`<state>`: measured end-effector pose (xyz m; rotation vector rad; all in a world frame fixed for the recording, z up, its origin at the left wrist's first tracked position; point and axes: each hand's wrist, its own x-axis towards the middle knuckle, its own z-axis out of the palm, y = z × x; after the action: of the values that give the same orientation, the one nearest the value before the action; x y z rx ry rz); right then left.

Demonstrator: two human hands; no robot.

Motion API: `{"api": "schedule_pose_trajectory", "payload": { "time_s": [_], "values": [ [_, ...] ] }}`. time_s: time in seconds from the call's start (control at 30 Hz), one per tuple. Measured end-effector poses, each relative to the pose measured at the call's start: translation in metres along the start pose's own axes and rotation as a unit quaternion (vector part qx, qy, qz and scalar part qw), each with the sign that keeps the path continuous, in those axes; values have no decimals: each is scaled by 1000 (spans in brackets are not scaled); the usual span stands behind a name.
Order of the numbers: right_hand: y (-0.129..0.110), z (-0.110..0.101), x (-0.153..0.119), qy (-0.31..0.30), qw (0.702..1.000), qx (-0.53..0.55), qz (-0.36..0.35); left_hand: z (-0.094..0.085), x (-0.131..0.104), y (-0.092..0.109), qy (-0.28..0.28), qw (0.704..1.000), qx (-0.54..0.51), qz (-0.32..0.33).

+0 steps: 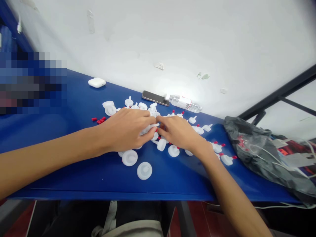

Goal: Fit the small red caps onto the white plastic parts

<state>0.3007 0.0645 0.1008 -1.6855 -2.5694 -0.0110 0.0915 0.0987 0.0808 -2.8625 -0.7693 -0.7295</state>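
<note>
Two hands are working over a blue counter — the left hand is pinching a white spouted cap amid similar ones, and the right hand is curling fingers at its spout; can't tell if they're gripping anything. Looks like spout-tip work is happening — next move's probably needing steady alignment.

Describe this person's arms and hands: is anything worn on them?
The ungloved left hand and ungloved right hand show no ring, watch or bracelet. The slim left forearm and slim right forearm are bare, with no sleeve, cable or marking in view.
</note>
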Motion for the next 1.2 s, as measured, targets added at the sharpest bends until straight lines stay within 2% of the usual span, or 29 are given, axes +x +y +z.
{"api": "schedule_pose_trajectory", "payload": {
  "time_s": [0.63,1.2],
  "values": [
    [-6,-3,-2,-29,999,-18,12,-3,0,1,-48,999,-21,7],
    [-6,-1,-1,-27,999,-21,12,-4,1,2,-62,998,-16,-2]
  ]
}}
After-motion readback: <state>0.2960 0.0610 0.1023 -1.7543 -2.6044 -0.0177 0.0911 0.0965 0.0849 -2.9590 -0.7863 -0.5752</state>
